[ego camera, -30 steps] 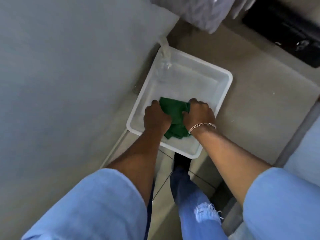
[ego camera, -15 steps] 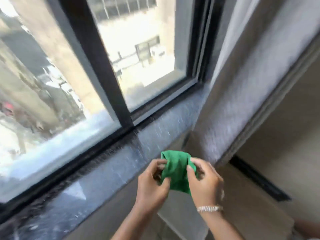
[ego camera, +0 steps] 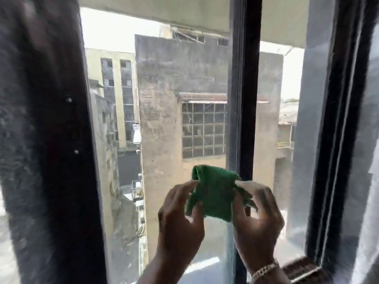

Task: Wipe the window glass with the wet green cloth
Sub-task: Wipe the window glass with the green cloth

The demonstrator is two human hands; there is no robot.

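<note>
The green cloth [ego camera: 215, 193] is folded and held up in front of the window glass [ego camera: 164, 119], low in the pane. My left hand [ego camera: 180, 220] pinches its left edge between thumb and fingers. My right hand [ego camera: 258, 214], with a chain bracelet at the wrist, grips its right edge. I cannot tell whether the cloth touches the glass.
A black vertical frame bar [ego camera: 244, 89] splits the window just behind the cloth. A wide dark frame post [ego camera: 47, 140] stands at the left, and another black frame [ego camera: 338, 130] at the right. Grey buildings show through the glass.
A second ago both hands held the cloth in a white basin on the floor. They have lifted it past the sill to the glass, and the view has swung up to the window.
</note>
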